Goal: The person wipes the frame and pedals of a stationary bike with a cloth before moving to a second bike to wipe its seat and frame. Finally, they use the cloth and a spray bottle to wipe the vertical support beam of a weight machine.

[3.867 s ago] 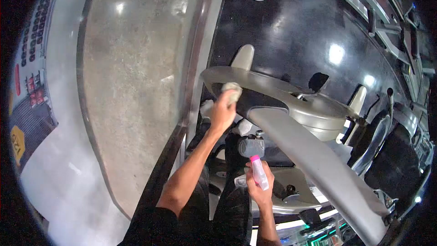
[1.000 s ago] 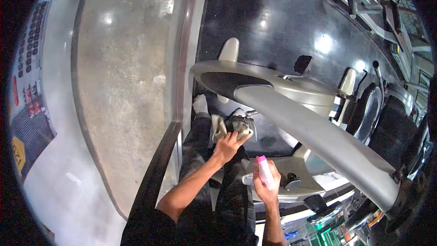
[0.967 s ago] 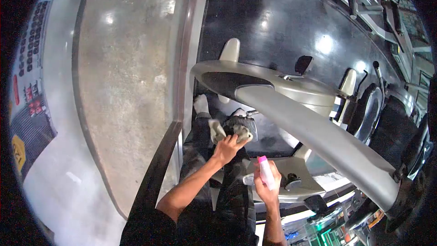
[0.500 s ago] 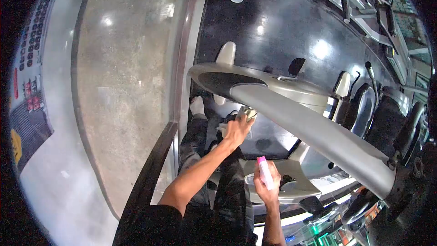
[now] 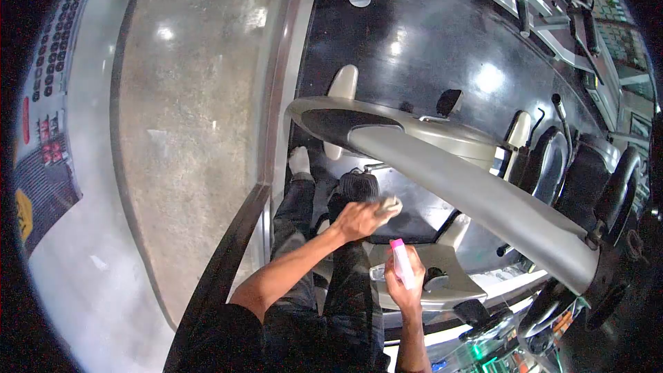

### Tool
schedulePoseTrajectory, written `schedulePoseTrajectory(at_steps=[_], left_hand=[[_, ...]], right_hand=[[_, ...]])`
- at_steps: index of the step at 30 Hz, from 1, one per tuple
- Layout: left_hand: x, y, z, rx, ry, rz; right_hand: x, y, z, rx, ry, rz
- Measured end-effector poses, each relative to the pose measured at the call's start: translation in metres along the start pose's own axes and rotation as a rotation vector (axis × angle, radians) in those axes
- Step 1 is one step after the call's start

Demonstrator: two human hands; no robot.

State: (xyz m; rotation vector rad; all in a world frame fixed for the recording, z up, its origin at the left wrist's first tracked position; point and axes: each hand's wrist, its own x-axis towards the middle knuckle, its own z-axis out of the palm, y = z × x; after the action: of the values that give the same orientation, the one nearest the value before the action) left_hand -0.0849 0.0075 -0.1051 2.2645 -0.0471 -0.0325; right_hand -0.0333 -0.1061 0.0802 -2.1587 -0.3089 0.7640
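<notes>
My left hand (image 5: pixel 359 220) is closed on a light-coloured cloth (image 5: pixel 390 207), bunched and slightly blurred. It is in the air just below the black ribbed pedal (image 5: pixel 358 185) of an exercise bike, apart from the pedal as far as I can see. My right hand (image 5: pixel 407 287) is wrapped round a small spray bottle (image 5: pixel 402 266) with a pink top, held over the beige base of the machine. The bike's thick grey frame tube (image 5: pixel 476 197) slants down to the right beyond both hands.
The bike's oval housing (image 5: pixel 442 135) and beige feet (image 5: pixel 343 81) stand on dark shiny flooring (image 5: pixel 414 34). A brown-framed edge (image 5: pixel 276 83) runs along my left side. More gym machines (image 5: pixel 552 159) crowd the right. My shoe (image 5: pixel 300 160) is beside the pedal.
My left hand has moved back from the pedal, down and slightly right, with the cloth in it, uncovering the pedal. My right hand and the spray bottle have hardly moved.
</notes>
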Motion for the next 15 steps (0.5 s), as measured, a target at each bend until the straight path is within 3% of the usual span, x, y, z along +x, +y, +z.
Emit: schedulePoseTrajectory(at_steps=[1,3,6,9,10,13,15], left_hand=[[0.014,0.000,-0.018,0.010,-0.015,-0.046],[0.042,-0.003,-0.036,0.103,0.164,-0.190],[0.043,-0.026,-0.006,0.216,0.013,-0.270],[0.009,-0.025,0.028,0.219,-0.045,-0.129],[0.001,-0.018,0.033,0.178,-0.096,-0.195],[-0.025,-0.012,0.047,0.235,-0.109,0.005],[-0.040,-0.012,0.050,0.132,0.008,0.065]], right_hand=[[0.000,0.001,0.001,-0.007,0.009,-0.012],[-0.001,0.001,0.003,-0.009,0.016,-0.033],[-0.001,-0.002,0.006,0.004,0.006,-0.036],[-0.004,-0.008,0.010,0.021,-0.002,-0.011],[-0.005,-0.007,0.011,0.026,0.002,-0.010],[-0.006,-0.006,0.011,0.031,-0.004,0.004],[-0.007,-0.007,0.012,0.033,-0.010,0.015]])
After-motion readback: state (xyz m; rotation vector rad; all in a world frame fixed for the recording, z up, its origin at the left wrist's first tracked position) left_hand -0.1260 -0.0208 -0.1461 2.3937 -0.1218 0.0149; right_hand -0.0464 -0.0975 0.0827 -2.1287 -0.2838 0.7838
